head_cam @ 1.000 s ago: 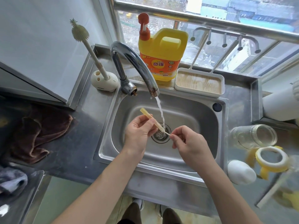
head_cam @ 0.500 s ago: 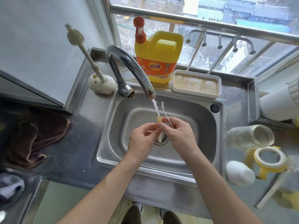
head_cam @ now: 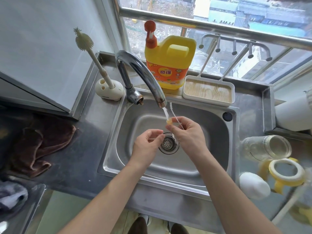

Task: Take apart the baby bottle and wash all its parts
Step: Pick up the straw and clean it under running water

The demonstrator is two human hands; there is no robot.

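My right hand [head_cam: 187,137] pinches a pale yellow silicone straw [head_cam: 169,122], upright, with its top end in the water running from the faucet [head_cam: 140,73]. A thin straw brush [head_cam: 173,114] stands up from the same hand, beside the straw. My left hand [head_cam: 146,146] hovers lower left over the drain [head_cam: 168,144], thumb and fingers curled close together. A faint pale line shows between them, and I cannot tell whether it is the straw's lower end. The glass bottle body [head_cam: 265,147] lies on its side on the right counter, next to the yellow handled collar [head_cam: 285,173] and a white cap [head_cam: 253,184].
A yellow detergent jug [head_cam: 168,65] and a white tray [head_cam: 208,90] stand behind the sink [head_cam: 219,132]. A bottle brush [head_cam: 101,65] stands in its holder at the back left. A brown cloth [head_cam: 38,146] lies on the left counter.
The straw went from slanted between both hands to upright under the stream. My left hand then drew back down and left, leaving the straw's top and the brush in my right hand.
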